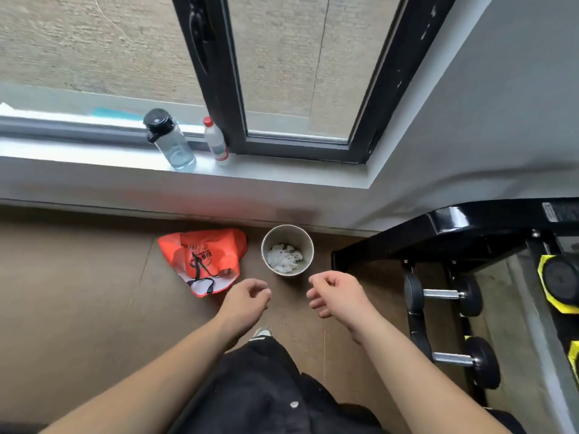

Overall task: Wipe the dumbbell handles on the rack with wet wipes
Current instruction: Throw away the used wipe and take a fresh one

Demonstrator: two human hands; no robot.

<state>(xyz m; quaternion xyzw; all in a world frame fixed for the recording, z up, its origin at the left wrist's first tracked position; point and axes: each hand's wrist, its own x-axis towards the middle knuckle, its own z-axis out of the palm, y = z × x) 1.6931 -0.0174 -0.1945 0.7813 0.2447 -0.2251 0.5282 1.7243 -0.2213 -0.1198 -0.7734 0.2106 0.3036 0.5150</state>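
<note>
- Dark clothing (260, 396) fills the bottom centre, with a bare forearm running up the frame on each side of it. A shoe (262, 332) tip shows just above it.
- Left hand (247, 297), at mid-frame: fingers loosely curled, grasping nothing, above the brown floor (78, 277).
- Right hand (335, 294), just right of it and not touching it: also loosely curled, holding nothing.
- Bin (302, 242), just above the gap between the hands, stands on the floor by the wall. Crumpled white wipes (285, 258) lie at its bottom.
- Orange bag (203, 258) lies on the floor left of the bin.
- Black rack (416, 321), at the right of the frame, carries the upper dumbbell (441, 294) and the lower dumbbell (452, 358). Both have bare metal handles, and neither hand touches them.
- A yellow-edged weight (557, 283) sits at the far right edge.
- On the sill (94, 151), upper centre-left: a clear bottle (170, 140) with a black cap, and a small red-capped bottle (215, 142) just to its right, against the window frame (219, 73).
</note>
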